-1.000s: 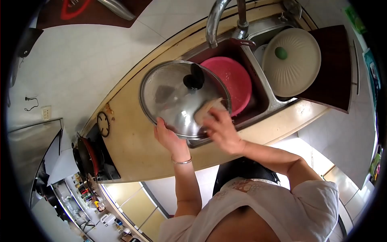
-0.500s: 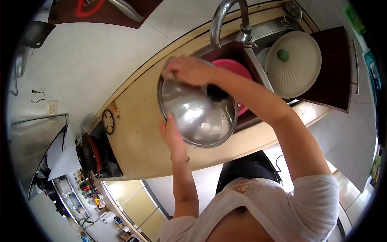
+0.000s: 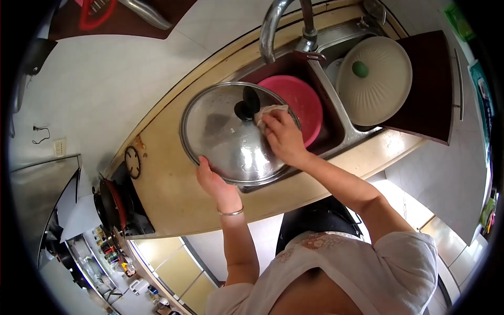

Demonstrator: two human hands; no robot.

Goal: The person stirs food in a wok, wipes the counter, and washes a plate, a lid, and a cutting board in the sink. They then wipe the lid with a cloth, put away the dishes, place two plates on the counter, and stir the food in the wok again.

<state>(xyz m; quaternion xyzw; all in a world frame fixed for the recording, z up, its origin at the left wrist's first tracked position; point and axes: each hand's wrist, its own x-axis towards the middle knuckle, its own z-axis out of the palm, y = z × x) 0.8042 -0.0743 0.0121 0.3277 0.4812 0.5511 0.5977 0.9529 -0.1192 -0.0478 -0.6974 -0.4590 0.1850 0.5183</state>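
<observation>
A shiny domed metal pot lid (image 3: 215, 142) with a black knob (image 3: 245, 109) is held over the counter and the left part of the sink. My left hand (image 3: 216, 184) grips its near left rim, thumb on top and the fingers hidden beneath. On the right side of the dome, my right hand (image 3: 283, 137) presses a pale, crumpled cloth (image 3: 270, 111) against the metal beside the knob. Behind the lid, a pink basin (image 3: 299, 105) sits in the sink (image 3: 336, 113), partly covered by the lid.
A cream ribbed lid with a green knob (image 3: 383, 94) lies over the right sink bowl. The curved faucet (image 3: 270, 31) arches above the sink. A black ring-shaped burner grate (image 3: 132, 161) lies on the left of the beige counter (image 3: 165, 184), near a dark pan (image 3: 113, 202).
My right hand with the cloth has moved from the lid's far left rim to its right side by the knob. The lid has shifted left, uncovering more of the pink basin.
</observation>
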